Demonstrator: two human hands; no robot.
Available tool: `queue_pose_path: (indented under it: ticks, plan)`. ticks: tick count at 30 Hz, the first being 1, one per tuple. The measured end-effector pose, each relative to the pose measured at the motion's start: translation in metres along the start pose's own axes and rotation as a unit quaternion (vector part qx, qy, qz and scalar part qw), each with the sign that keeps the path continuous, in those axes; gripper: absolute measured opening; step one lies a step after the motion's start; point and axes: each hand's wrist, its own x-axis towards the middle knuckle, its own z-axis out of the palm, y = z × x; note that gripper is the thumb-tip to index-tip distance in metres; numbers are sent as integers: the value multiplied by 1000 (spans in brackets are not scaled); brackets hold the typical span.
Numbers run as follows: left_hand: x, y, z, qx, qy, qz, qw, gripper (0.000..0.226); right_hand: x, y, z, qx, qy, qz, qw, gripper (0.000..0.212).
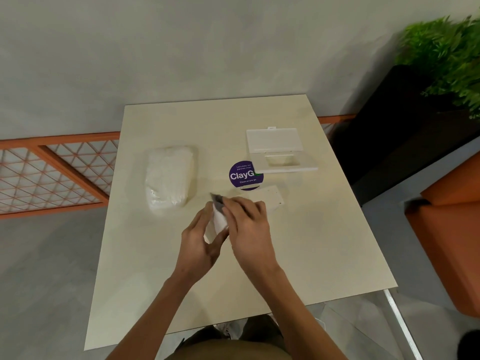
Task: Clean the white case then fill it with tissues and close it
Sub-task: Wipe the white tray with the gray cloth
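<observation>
Left hand point(200, 241) has its fingers curled round the near end of the white case point(271, 197). Right hand point(246, 224) lies over the top of the case, fingers bent and pinching a grey cloth point(217, 200) against it. The 2 hands are almost touching, and motion blur hides the exact finger contact.

All places below are relative to the purple round sticker point(245, 175).
- Worktop point(298, 255): pale cream and square, with the sticker on its far-right middle part.
- Green plant point(446, 55) in a black planter point(394, 131): well apart from the sticker, off the worktop on the far right.
- Orange seat point(449, 229): to the right of the sticker, beyond the worktop edge.
- Tissue pack point(168, 176): clear-wrapped, white and lying flat, left of the sticker and apart from it.
- Case lid part point(283, 165): white, just right of and behind the sticker, overlapping its right edge. Its flap point(271, 140) stands open at the back.
- White case: just nearer than the sticker. Its far end covers the sticker's near edge, and it looks tilted, though blur makes that hard to tell.
- Grey cloth: near-left of the sticker, with 1 corner poking out past the right-hand fingers.
</observation>
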Motion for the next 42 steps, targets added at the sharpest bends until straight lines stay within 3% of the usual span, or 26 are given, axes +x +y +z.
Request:
queue_pose_path:
  ticks: [3, 7, 11, 15, 19, 24, 26, 29, 32, 37, 41, 42]
  plan:
    - [-6, -4, -1, 4, -6, -21, 1000, 65, -2, 6, 7, -9, -13, 85, 996, 39]
    - [-13, -9, 0, -7, -17, 9, 1000, 65, -16, -6, 5, -3, -87, -5, 996, 35]
    - [-11, -13, 3, 5, -17, -19, 1000, 68, -4, 8, 9, -9, -49, 88, 995, 32]
    - [-8, -13, 2, -14, -30, 19, 999, 64, -14, -10, 9, 30, -118, 40, 992, 39]
    - [-7, -16, 3, 8, -16, -31, 999, 69, 3, 14, 13, 10, -77, 139, 987, 35]
    - [-7, -17, 2, -18, -27, -19, 999, 64, -14, -3, 8, 5, -112, 28, 993, 41]
    - [-8, -17, 3, -9, -14, -52, 999, 68, -4, 17, 10, 0, -74, 87, 993, 44]
    - [-8, -18, 7, -11, -8, -65, 998, 69, 4, 22, 8, 93, -99, 218, 967, 29]
    - [-8, -25, 7, -15, -23, -55, 998, 65, -4, 2, 8, 300, -157, 340, 878, 7]
    - [-9, -27, 7, -14, -19, -74, 997, 64, 2, 19, 9, 259, -109, 313, 907, 25]
    - [-8, -27, 7, -18, -24, -42, 999, 63, -10, -1, 11, 356, -144, 346, 856, 2]
    - [-8, -28, 6, -21, -30, -41, 998, 63, -12, -3, 12, 354, -147, 337, 860, 5]
